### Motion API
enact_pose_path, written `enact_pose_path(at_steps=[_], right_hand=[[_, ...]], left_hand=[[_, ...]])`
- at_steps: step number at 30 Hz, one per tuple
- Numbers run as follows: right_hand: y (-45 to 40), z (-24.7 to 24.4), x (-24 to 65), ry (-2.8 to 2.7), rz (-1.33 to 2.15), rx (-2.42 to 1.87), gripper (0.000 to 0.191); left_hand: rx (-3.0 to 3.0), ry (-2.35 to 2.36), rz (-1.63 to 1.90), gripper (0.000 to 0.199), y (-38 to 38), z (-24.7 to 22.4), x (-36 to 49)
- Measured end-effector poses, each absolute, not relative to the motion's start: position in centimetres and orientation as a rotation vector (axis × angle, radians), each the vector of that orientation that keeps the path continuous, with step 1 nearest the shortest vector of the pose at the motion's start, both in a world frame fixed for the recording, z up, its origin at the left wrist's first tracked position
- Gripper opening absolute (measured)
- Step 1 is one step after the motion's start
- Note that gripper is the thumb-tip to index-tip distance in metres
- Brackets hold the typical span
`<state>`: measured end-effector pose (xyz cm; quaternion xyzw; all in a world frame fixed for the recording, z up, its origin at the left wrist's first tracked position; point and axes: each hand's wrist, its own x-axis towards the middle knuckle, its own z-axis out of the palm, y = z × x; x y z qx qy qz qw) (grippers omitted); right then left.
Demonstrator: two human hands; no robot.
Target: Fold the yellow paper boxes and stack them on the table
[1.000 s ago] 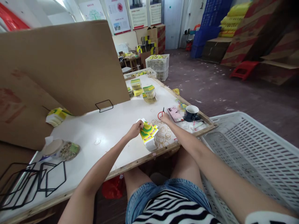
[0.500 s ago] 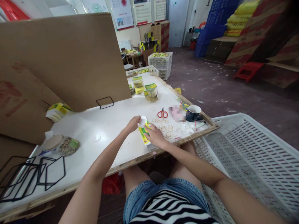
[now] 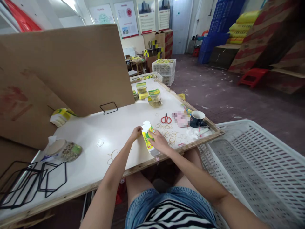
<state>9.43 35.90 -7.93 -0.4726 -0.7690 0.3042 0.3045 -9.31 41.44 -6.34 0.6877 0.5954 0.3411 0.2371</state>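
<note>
A yellow, green and white printed paper carton [image 3: 148, 143], perhaps a stack of flat ones, lies at a slant near the table's front edge. White flaps stick out at its far end. My right hand [image 3: 159, 141] grips it from the right, its fingers across the printed face. On the other side, my left hand [image 3: 136, 133] has curled fingers at the carton's upper left edge; their tips are partly hidden. Loose rubber bands [image 3: 171, 135] lie right of my right hand, with red-handled scissors [image 3: 166, 119] beyond them.
A dark mug [image 3: 197, 119] stands at the right corner beside a blurred pink item [image 3: 181, 119]. Banded carton bundles [image 3: 154, 97] sit farther back. Cardboard [image 3: 90, 70] walls the left side, near a jar [image 3: 70, 151] and black wire racks [image 3: 53, 178]. A white plastic crate [image 3: 257, 159] is at right.
My left hand has shifted slightly down and left along the carton's edge, leaving the white flaps more exposed. My right hand stays on the carton. The view has tilted up a little.
</note>
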Motion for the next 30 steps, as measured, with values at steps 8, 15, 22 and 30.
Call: enact_pose_path(at_steps=[8, 15, 22, 30], right_hand=[[37.5, -7.9, 14.1, -1.8, 1.06, -1.072, 0.037], [35.3, -7.3, 15.4, -1.585, 1.239, -0.832, 0.03], [34.1, -8.5, 15.5, -1.565, 1.128, -0.967, 0.022], [33.5, -10.0, 15.1, -1.667, 1.019, -0.972, 0.017]], left_hand=[[2.028, 1.704, 1.051, 0.044, 36.6, -6.1, -8.4], [2.486, 1.512, 0.519, 0.088, 32.7, -7.8, -4.8], [2.386, 1.543, 0.573, 0.072, 32.7, -5.9, -5.6], [2.151, 1.614, 0.719, 0.062, 33.0, -4.8, -5.6]])
